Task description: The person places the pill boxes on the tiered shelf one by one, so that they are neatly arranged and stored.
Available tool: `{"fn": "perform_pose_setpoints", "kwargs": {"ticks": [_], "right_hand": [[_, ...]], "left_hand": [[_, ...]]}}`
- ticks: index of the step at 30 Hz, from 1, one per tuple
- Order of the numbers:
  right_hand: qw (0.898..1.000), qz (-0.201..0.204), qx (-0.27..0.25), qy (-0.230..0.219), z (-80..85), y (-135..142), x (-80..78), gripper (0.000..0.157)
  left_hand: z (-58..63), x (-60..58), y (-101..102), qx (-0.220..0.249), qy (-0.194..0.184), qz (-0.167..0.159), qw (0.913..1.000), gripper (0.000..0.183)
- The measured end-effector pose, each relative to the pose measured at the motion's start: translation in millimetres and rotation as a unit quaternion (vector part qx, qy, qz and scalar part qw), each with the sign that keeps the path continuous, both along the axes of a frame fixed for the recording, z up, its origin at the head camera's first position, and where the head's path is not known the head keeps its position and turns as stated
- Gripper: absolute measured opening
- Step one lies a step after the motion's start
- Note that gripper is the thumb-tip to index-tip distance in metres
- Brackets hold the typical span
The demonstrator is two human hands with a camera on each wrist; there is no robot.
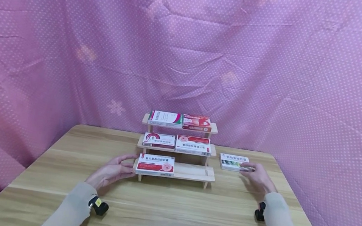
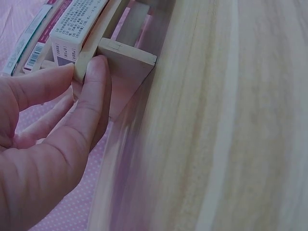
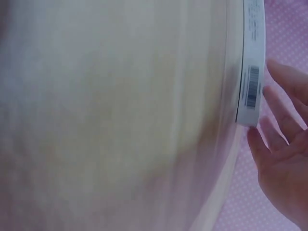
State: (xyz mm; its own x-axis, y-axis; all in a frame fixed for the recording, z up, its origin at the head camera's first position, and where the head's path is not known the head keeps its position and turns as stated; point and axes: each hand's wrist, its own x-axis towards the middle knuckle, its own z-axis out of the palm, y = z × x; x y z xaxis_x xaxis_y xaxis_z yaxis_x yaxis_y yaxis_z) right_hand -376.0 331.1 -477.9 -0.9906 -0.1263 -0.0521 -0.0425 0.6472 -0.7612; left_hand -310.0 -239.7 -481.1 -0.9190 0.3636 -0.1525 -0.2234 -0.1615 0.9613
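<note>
A three-tier wooden stand (image 1: 193, 172) carries several medicine boxes. My left hand (image 1: 115, 171) pinches the left end of its lowest board; in the left wrist view the fingertips (image 2: 96, 70) lie against the wood, beside the end of a white box (image 2: 72, 31). On that tier rests a white-and-red medicine box (image 1: 155, 164). To the right of the stand, a white medicine box with a green picture strip (image 1: 233, 162) lies on the table. My right hand (image 1: 258, 175) is at its right end, fingers spread around the corner; the right wrist view shows its barcode side (image 3: 252, 89).
The middle tier bears a white box with red rings (image 1: 159, 140) and a red-and-white box (image 1: 194, 145). On the top tier are a white, pink and green box (image 1: 165, 117) and a red box (image 1: 197, 122). A pink dotted curtain (image 1: 189, 53) hangs behind the wooden table (image 1: 167, 214).
</note>
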Motion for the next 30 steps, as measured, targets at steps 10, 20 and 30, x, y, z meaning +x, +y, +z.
{"fn": "perform_pose_setpoints", "kwargs": {"ticks": [10,20,30], "right_hand": [[0.999,-0.01,-0.032,-0.023,0.7,4.0,1.5,0.043],[0.999,0.035,0.016,-0.013,-1.3,5.5,-4.2,0.054],[0.998,0.05,0.041,-0.018,2.0,1.4,-3.5,0.057]], "left_hand": [[2.4,0.8,-0.9,-0.001,0.0,-0.003,1.0,0.075],[-0.1,2.2,-1.0,-0.003,0.008,-0.013,0.9999,0.075],[0.3,1.7,-0.9,0.001,0.006,-0.01,0.9999,0.076]]}}
